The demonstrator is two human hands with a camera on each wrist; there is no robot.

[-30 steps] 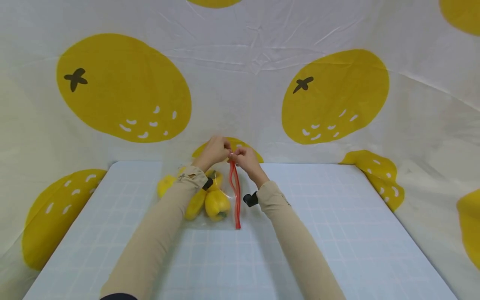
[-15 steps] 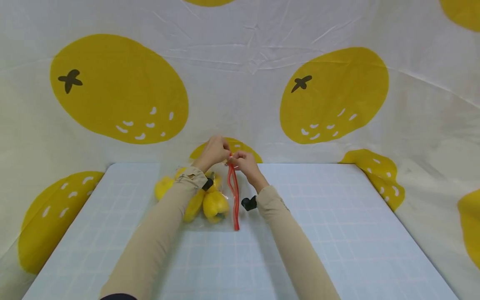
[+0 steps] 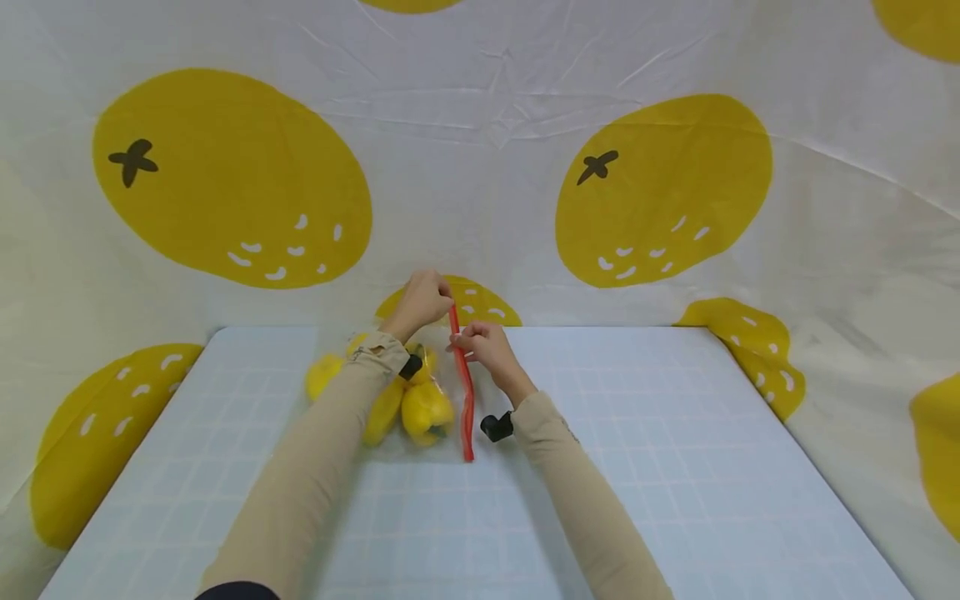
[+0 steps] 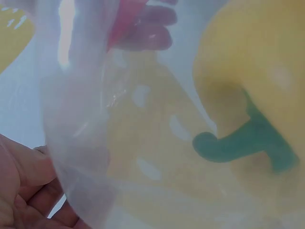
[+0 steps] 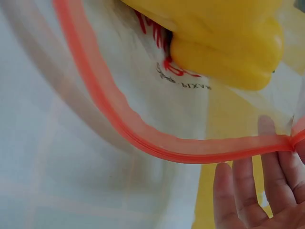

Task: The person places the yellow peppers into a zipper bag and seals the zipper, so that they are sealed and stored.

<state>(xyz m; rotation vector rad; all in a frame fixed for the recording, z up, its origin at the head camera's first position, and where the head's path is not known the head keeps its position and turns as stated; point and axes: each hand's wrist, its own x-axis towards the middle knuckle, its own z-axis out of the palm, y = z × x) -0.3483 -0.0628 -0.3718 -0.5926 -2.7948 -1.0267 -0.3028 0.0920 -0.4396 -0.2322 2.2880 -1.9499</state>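
A clear zip bag with a red zip strip along its right side lies on the table. Yellow bell peppers are inside it; one shows a green stem through the film in the left wrist view. At the bag's far corner my left hand pinches the top end of the strip. My right hand pinches the strip a little nearer to me. In the right wrist view the strip curves away from the right hand's fingers, with its edges close together.
The table has a pale blue checked cover. Behind it hangs a white sheet printed with big yellow fruit. Each wrist wears a small black camera, such as the right one.
My right hand has slid down the strip toward me, away from the left hand. The two red strands that stood apart now run together as one band. The left hand stays at the top end.
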